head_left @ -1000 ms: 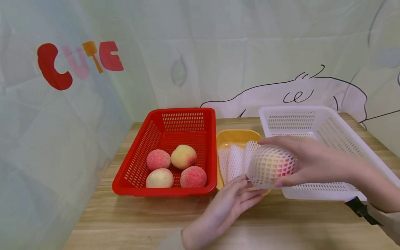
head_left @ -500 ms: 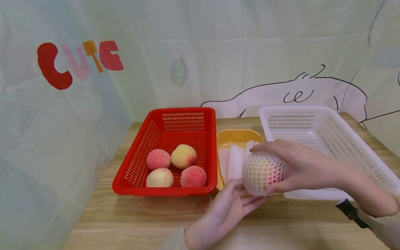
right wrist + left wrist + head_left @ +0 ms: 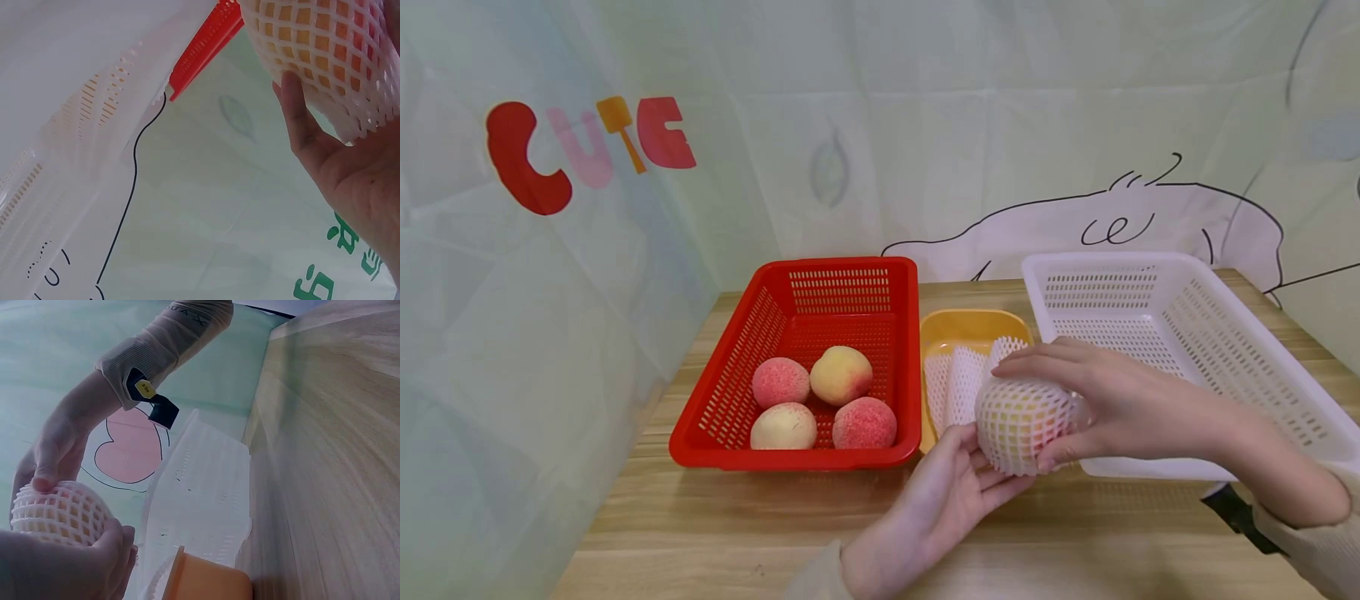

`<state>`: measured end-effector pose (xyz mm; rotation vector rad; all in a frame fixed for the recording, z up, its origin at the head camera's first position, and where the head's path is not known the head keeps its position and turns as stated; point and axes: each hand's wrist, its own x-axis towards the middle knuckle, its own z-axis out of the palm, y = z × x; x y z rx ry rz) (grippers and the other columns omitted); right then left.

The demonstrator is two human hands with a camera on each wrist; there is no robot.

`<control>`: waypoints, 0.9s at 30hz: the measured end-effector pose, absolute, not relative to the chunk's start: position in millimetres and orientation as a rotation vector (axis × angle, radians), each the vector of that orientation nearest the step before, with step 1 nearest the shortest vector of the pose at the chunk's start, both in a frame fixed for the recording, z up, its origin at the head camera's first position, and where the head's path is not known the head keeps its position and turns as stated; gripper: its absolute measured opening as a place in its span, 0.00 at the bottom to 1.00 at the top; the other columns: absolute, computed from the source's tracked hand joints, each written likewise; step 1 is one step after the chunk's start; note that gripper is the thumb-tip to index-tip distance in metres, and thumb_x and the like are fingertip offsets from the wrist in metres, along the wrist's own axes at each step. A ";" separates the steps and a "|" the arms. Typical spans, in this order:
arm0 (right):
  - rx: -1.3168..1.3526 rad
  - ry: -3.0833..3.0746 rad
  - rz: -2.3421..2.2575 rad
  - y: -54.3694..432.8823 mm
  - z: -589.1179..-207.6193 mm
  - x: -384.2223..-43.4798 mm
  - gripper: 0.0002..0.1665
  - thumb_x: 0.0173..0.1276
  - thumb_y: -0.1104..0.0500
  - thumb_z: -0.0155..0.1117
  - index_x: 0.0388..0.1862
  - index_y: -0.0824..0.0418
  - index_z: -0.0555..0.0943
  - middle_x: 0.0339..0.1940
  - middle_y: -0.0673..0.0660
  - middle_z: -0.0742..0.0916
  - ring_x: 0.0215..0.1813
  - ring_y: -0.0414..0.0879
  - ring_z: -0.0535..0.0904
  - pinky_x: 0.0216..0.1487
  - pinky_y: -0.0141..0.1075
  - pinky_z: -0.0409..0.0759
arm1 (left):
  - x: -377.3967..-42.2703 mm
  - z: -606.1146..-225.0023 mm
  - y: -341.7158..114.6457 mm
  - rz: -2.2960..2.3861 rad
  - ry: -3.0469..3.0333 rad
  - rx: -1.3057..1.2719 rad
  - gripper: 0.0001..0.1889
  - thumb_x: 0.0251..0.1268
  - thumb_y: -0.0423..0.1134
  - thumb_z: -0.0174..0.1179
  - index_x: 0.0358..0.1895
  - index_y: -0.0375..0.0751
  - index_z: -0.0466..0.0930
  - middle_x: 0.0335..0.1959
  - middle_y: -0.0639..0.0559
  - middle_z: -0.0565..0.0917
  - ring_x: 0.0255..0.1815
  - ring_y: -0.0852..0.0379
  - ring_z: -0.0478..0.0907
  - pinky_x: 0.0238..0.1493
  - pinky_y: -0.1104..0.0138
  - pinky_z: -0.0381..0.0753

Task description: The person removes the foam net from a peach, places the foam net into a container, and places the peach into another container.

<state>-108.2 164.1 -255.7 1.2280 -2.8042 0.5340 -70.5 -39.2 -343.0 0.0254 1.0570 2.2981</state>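
A yellow and red peach [image 3: 1024, 421] in a white foam net sleeve is held above the table's front part. My right hand [image 3: 1123, 400] grips it from above and the right, thumb low on its near side and fingers over its top. Palm up, my left hand [image 3: 936, 508] supports it from below left with extended fingers, the thumb at its left side. In the right wrist view the open rim of the foam net [image 3: 359, 128] faces my right palm. The left wrist view shows the netted peach [image 3: 59, 512] between both hands.
Left stands a red basket [image 3: 793, 459] with several peaches [image 3: 841, 375]. Behind my hands, a yellow tray [image 3: 973, 321] holds white foam nets [image 3: 964, 383]. A white basket [image 3: 1165, 354] stands at the right, partly behind my right forearm. A printed curtain [image 3: 940, 167] hangs behind the table.
My right hand has brought the netted peach left and down, closer into my left hand. The left hand has hardly moved. The baskets and tray stay put.
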 end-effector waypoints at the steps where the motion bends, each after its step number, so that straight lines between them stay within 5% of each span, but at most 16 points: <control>1: 1.232 -2.796 0.530 164.0 -256.2 -108.3 0.44 0.48 0.27 0.65 0.65 0.38 0.71 0.64 0.41 0.77 0.65 0.44 0.73 0.59 0.50 0.77 | -70.7 -343.1 -39.3 2.298 1.054 0.025 0.29 0.72 0.47 0.39 0.71 0.34 0.56 0.68 0.38 0.68 0.67 0.47 0.69 0.73 0.52 0.62; 27: 1.389 -2.480 0.562 160.7 -264.7 -112.0 0.33 0.51 0.44 0.74 0.58 0.45 0.77 0.56 0.41 0.81 0.56 0.35 0.71 0.47 0.35 0.81 | -74.1 -343.2 -41.0 2.303 1.048 -0.012 0.29 0.72 0.51 0.39 0.70 0.37 0.60 0.64 0.40 0.73 0.62 0.51 0.74 0.72 0.52 0.64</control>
